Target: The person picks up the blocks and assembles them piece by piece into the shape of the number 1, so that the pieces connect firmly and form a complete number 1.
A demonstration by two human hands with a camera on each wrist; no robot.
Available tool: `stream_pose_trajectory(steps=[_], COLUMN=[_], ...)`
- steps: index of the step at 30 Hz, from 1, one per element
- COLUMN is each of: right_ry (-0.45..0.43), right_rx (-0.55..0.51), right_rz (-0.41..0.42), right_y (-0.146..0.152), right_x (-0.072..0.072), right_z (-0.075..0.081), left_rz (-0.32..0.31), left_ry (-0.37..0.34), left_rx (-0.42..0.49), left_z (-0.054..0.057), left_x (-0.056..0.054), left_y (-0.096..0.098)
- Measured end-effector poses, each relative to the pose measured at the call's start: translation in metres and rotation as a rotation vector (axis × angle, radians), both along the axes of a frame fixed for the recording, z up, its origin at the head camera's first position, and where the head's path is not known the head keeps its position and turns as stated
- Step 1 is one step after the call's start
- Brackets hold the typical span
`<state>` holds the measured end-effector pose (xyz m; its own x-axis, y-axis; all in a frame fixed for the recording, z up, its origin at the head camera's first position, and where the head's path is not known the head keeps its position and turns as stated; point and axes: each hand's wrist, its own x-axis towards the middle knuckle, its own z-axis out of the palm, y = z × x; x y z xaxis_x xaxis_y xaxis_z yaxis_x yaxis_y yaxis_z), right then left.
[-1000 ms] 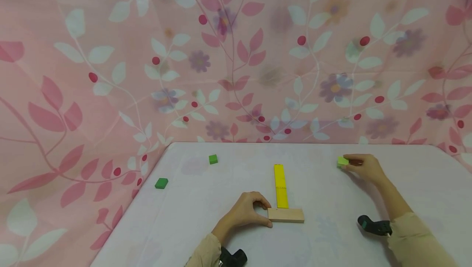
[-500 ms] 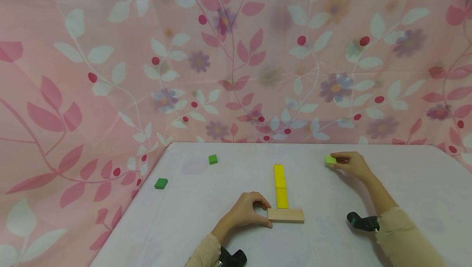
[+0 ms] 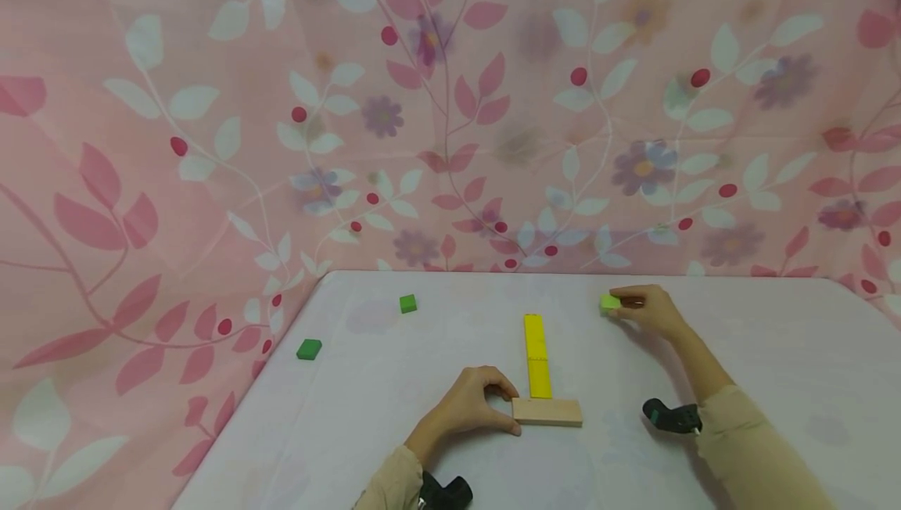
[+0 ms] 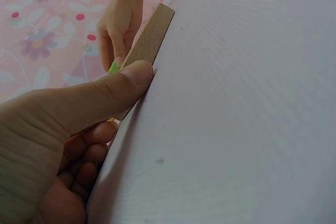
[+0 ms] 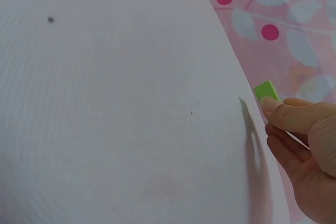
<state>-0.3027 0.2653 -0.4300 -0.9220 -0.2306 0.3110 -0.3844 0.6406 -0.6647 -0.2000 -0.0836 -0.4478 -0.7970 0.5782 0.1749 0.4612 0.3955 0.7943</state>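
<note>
At the table's front middle, my left hand (image 3: pixel 473 400) pinches the left end of a plain wooden block (image 3: pixel 547 412) lying crosswise. In the left wrist view the thumb (image 4: pixel 118 90) presses the near side of that block (image 4: pixel 151 38). Behind it, two yellow blocks (image 3: pixel 537 356) lie end to end, reaching away from its back edge like the stem of a T. Farther back on the right, my right hand (image 3: pixel 651 310) holds a light green block (image 3: pixel 608 303) between thumb and fingers. The right wrist view has this green block (image 5: pixel 266 91) at the fingertips.
Two more green blocks lie to the left: a small green block (image 3: pixel 408 303) near the back and a darker green block (image 3: pixel 309 350) closer to the left edge. A pink floral cloth (image 3: pixel 450 119) hangs behind the white table (image 3: pixel 394 338).
My right hand has moved left with the light green block, closer to the yellow blocks. The left hand and the wooden block have stayed in place.
</note>
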Motion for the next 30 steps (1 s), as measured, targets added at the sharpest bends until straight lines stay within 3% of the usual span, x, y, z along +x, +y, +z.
stream_pose_trajectory(steps=[22,30], right_ry=[-0.057,-0.029], right_rx=[-0.049,-0.057], right_rz=[0.056,0.084], right_y=[-0.04,-0.05], right_x=[-0.014,-0.02], right_z=[-0.002,-0.005], left_rz=[0.011,0.012], left_ry=[0.01,0.019], left_rx=[-0.014,-0.018], left_z=[-0.001,0.0], left_x=[0.0,0.0], left_y=[0.001,0.001])
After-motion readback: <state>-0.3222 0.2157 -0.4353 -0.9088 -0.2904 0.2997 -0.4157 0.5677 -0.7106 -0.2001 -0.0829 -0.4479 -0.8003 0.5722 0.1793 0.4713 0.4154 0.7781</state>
